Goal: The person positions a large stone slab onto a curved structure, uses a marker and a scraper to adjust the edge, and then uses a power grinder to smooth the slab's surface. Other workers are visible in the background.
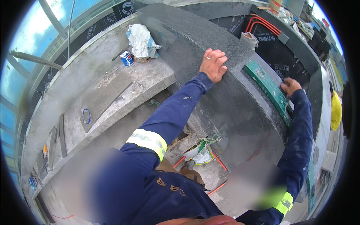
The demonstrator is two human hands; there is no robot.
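Nearest, a crumpled bag lies in the rubble below the sleeves. Higher, the right hand closes its fingers around the top end of a green spirit level lying along the dark granite slab. The left hand rests flat, fingers loosely spread (a ring shows), on the slab. Farthest, a blue can stands beside a sack.

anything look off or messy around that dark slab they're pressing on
Yes: under the dark slab, near the left hand, a gap holds broken rubble and a crumpled bag. The right hand holds the green level flat on top.
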